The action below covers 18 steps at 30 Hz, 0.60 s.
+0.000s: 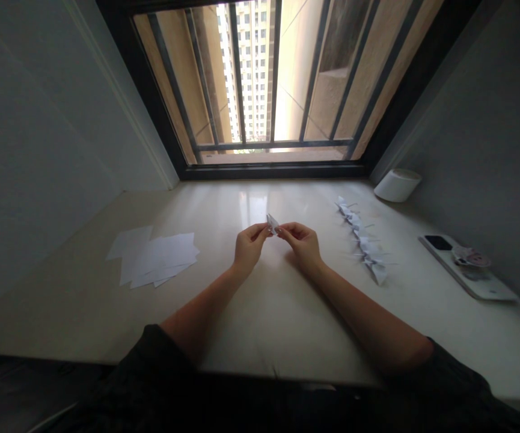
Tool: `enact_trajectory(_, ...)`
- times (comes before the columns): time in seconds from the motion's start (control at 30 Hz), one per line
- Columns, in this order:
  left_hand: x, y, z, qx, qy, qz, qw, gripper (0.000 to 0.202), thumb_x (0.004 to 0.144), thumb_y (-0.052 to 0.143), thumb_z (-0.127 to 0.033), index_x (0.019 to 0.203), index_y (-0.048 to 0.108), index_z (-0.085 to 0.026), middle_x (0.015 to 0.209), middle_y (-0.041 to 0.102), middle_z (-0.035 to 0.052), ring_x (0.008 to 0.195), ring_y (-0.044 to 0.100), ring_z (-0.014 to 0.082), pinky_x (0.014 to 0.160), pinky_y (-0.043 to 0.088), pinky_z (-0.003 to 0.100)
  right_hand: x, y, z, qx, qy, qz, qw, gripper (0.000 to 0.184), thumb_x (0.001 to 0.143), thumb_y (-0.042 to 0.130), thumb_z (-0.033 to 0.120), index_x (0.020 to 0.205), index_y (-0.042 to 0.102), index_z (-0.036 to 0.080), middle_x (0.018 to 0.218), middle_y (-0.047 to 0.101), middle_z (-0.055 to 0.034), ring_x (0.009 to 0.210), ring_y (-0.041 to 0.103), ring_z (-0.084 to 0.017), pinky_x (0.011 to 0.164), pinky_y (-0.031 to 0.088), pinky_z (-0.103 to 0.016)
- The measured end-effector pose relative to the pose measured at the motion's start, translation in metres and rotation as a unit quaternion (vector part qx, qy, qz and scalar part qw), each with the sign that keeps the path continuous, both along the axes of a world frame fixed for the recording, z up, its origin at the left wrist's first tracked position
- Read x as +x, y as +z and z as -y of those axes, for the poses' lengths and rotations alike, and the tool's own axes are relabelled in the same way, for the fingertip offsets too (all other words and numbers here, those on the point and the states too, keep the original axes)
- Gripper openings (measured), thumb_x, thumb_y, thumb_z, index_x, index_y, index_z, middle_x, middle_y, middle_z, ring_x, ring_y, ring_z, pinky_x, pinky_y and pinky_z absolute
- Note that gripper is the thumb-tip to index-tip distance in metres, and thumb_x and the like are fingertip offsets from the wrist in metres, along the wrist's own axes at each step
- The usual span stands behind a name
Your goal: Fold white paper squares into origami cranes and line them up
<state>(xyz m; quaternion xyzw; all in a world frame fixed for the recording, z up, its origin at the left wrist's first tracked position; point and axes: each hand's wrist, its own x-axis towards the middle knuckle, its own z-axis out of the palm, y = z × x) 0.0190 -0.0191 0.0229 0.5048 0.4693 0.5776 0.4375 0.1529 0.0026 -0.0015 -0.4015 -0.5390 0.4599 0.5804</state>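
Note:
A small folded piece of white paper [272, 224] is held just above the pale counter [260, 300], between both hands. My left hand [248, 244] pinches its left side with thumb and fingers closed. My right hand [302, 239] pinches its right side the same way. The two hands almost touch at the fingertips, near the middle of the counter in front of the window.
A loose stack of white paper sheets [156, 257] lies at the left. A row of several folded paper figures [364, 240] runs along the right. Farther right sit a phone [467, 264] and a white round container [397, 184]. A barred window [269, 90] closes the back.

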Motion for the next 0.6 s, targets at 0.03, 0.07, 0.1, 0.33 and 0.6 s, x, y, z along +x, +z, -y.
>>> enact_trajectory(0.03, 0.0003, 0.0, 0.0002, 0.001, 0.001, 0.0, 1.0, 0.023, 0.073, 0.063, -0.034, 0.087, 0.071, -0.017, 0.084, 0.07, 0.0059, 0.077, 0.063, 0.0167, 0.071, 0.045, 0.029, -0.0001, -0.0006, 0.0003, 0.004, -0.003, 0.009, 1.0, 0.03, 0.066, 0.07, 0.046, 0.077, 0.067, 0.018, 0.077, 0.07, -0.006, 0.071, 0.064, -0.019, 0.07, 0.052, -0.034)
enact_trajectory(0.07, 0.0004, 0.0, 0.0003, 0.002, 0.001, 0.0, 1.0, 0.023, 0.073, 0.063, -0.034, 0.088, 0.071, -0.017, 0.085, 0.07, 0.0061, 0.078, 0.063, 0.0167, 0.071, 0.046, 0.029, -0.0002, -0.001, 0.0006, 0.008, -0.005, 0.016, 1.0, 0.031, 0.067, 0.069, 0.046, 0.078, 0.067, 0.018, 0.078, 0.07, -0.0064, 0.072, 0.064, -0.019, 0.07, 0.052, -0.034)
enact_trajectory(0.1, 0.0005, -0.0002, 0.0004, 0.003, 0.002, -0.002, 1.0, 0.023, 0.074, 0.063, -0.034, 0.088, 0.07, -0.017, 0.086, 0.07, 0.0063, 0.078, 0.063, 0.0167, 0.071, 0.046, 0.029, -0.0003, -0.0012, 0.0008, 0.011, -0.007, 0.021, 1.0, 0.031, 0.068, 0.068, 0.046, 0.079, 0.067, 0.018, 0.079, 0.069, -0.0065, 0.072, 0.063, -0.018, 0.07, 0.051, -0.034)
enact_trajectory(0.33, 0.0011, -0.0023, 0.0007, 0.001, 0.01, -0.006, 1.0, 0.026, 0.074, 0.062, -0.037, 0.09, 0.07, -0.017, 0.088, 0.07, 0.0067, 0.08, 0.064, 0.0176, 0.072, 0.046, 0.03, -0.0009, -0.0016, 0.0004, 0.021, -0.031, 0.024, 0.999, 0.027, 0.068, 0.069, 0.045, 0.074, 0.066, 0.019, 0.073, 0.067, -0.0036, 0.071, 0.062, -0.017, 0.07, 0.049, -0.032)
enact_trajectory(0.6, 0.0028, -0.0043, 0.0024, 0.001, 0.026, -0.005, 1.0, 0.028, 0.074, 0.061, -0.039, 0.09, 0.07, -0.018, 0.086, 0.07, 0.0066, 0.081, 0.064, 0.0183, 0.071, 0.046, 0.029, -0.0021, 0.0041, 0.0056, 0.02, -0.054, 0.037, 0.998, 0.031, 0.068, 0.068, 0.048, 0.076, 0.068, 0.018, 0.074, 0.069, -0.005, 0.07, 0.062, -0.017, 0.068, 0.049, -0.032)
